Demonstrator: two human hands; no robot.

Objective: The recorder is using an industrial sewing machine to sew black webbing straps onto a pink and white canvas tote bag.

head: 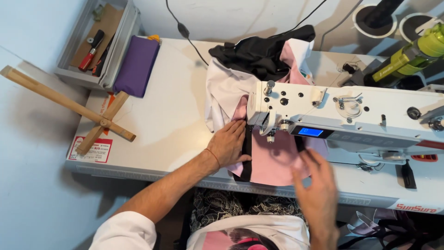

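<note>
A white sewing machine with a small blue screen stands on a white table. Pink fabric with a black strip along its left edge lies under the machine's needle. My left hand rests flat on the fabric's left edge, fingers pointing toward the needle. Hovering over the fabric's front right corner, my right hand is blurred, with fingers spread and nothing in it. More white, pink and black cloth is heaped behind the machine.
A purple pouch lies at the table's back left beside a grey tray with tools. A wooden cross frame overhangs the left edge. A green-yellow bottle and a black cable are at the back.
</note>
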